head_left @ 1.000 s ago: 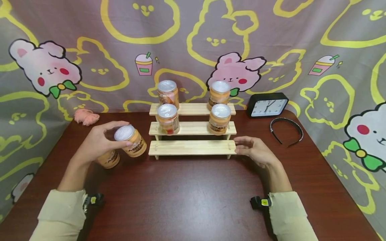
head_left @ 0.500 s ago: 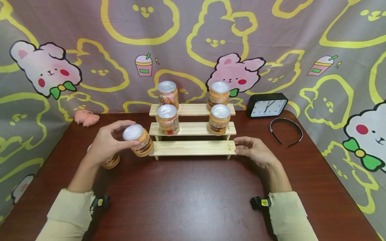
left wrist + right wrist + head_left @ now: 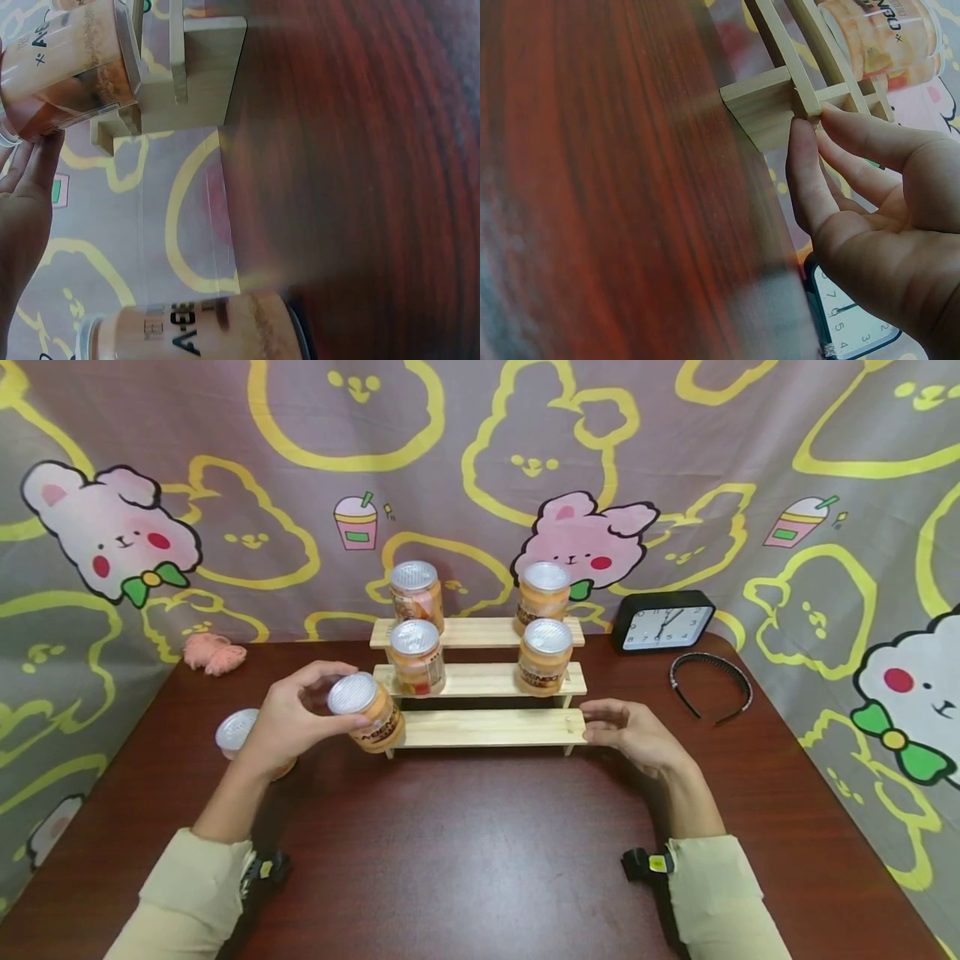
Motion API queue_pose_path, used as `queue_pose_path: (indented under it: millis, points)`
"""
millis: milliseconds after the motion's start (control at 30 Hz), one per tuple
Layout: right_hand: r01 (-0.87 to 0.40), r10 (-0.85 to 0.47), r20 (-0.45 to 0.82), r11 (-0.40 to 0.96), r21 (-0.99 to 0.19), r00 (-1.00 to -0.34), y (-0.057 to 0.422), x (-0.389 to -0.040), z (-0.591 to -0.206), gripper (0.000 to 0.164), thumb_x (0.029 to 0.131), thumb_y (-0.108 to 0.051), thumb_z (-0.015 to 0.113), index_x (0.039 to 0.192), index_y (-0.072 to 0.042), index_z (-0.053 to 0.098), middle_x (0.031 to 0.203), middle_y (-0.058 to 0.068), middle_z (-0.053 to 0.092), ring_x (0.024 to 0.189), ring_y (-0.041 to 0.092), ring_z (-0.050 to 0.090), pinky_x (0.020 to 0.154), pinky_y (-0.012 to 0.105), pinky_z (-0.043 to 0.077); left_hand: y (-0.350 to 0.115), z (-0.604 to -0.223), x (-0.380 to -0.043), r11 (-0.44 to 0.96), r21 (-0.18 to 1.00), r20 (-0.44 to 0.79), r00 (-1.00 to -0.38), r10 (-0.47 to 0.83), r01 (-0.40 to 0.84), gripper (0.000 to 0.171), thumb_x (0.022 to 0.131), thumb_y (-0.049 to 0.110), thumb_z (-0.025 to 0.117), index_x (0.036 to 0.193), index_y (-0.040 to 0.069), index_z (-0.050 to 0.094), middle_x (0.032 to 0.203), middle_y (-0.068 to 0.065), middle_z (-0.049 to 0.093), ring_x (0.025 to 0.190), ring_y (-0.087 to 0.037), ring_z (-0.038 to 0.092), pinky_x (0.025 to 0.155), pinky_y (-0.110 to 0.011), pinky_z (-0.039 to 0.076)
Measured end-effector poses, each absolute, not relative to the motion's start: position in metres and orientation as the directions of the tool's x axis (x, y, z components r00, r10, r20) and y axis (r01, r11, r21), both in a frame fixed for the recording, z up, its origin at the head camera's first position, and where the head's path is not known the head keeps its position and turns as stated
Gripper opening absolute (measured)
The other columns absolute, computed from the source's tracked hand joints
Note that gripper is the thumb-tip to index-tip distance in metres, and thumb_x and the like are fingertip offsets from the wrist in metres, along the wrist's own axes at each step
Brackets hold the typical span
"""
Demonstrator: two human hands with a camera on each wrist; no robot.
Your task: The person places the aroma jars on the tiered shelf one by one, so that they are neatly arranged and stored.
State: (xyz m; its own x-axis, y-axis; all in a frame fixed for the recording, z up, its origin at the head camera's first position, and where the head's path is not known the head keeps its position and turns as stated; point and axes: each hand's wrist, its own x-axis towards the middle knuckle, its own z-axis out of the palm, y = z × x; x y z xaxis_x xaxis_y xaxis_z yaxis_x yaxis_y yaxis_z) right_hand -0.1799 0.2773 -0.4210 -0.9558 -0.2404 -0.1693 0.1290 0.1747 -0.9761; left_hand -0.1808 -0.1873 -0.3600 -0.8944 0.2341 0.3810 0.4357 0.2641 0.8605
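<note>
My left hand (image 3: pixel 296 714) grips a silver-lidded can (image 3: pixel 378 727) of orange contents, thumb on its near side. The can tilts and overlaps the left end of the lowest step of a three-step wooden display stand (image 3: pixel 487 727). In the left wrist view the held can (image 3: pixel 71 67) appears beside the stand's end leg. My right hand (image 3: pixel 637 739) pinches the right end of that lowest step; thumb and finger meet on the board's end (image 3: pixel 806 101) in the right wrist view. Another can (image 3: pixel 236 731) stands on the table, partly hidden behind my left hand.
Two cans stand on the top step, including a left one (image 3: pixel 416 597), and two on the middle step, including a right one (image 3: pixel 545 656). A black clock (image 3: pixel 663 621) and headband (image 3: pixel 712 685) lie right; a pink fluffy item (image 3: pixel 213 653) lies back left. A patterned curtain (image 3: pixel 450 443) hangs behind.
My left hand has carried the can rightward, from left of the stand to over the lowest step's left end. More of the can on the table shows. My right hand has stayed put.
</note>
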Motion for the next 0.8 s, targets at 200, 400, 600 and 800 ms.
queue_pose_path:
  millis: [200,400,600,800]
  points:
    - [0.128,-0.241,-0.174,0.194,-0.973,-0.955,0.278,-0.18,-0.42,0.052,0.092,0.005,0.069,0.138,0.016,0.047,0.132,0.029,0.056,0.102,0.013,0.064,0.085,0.025,0.055,-0.179,-0.36,-0.182,0.241,0.832,0.435,-0.857,0.275,0.5,0.059,0.067,-0.012,0.09,0.121,-0.004,0.068,0.115,-0.012,0.067,0.097,-0.014,0.063,0.083,-0.02,0.054]
    - [0.13,-0.24,-0.179,0.207,-0.97,-0.954,0.278,-0.179,-0.42,0.052,0.092,0.004,0.069,0.138,0.016,0.047,0.133,0.03,0.055,0.103,0.013,0.063,0.086,0.025,0.055,-0.171,-0.359,-0.18,0.237,0.815,0.456,-0.838,0.3,0.529,0.059,0.065,-0.012,0.09,0.12,-0.003,0.07,0.117,-0.016,0.065,0.105,-0.014,0.062,0.091,-0.021,0.052]
    - [0.133,-0.24,-0.182,0.205,-0.97,-0.954,0.277,-0.179,-0.42,0.052,0.092,0.003,0.069,0.138,0.016,0.047,0.133,0.029,0.055,0.104,0.014,0.063,0.086,0.025,0.055,-0.165,-0.359,-0.181,0.213,0.808,0.476,-0.822,0.312,0.549,0.061,0.065,-0.014,0.09,0.121,-0.006,0.069,0.117,-0.017,0.066,0.106,-0.013,0.062,0.093,-0.022,0.052]
    - [0.133,-0.24,-0.182,0.204,-0.97,-0.954,0.277,-0.179,-0.42,0.053,0.092,0.003,0.07,0.138,0.016,0.047,0.132,0.029,0.056,0.104,0.014,0.063,0.086,0.025,0.055,-0.16,-0.357,-0.181,0.218,0.791,0.5,-0.81,0.308,0.571,0.062,0.065,-0.013,0.09,0.122,-0.008,0.068,0.12,-0.017,0.069,0.107,-0.014,0.063,0.093,-0.022,0.051]
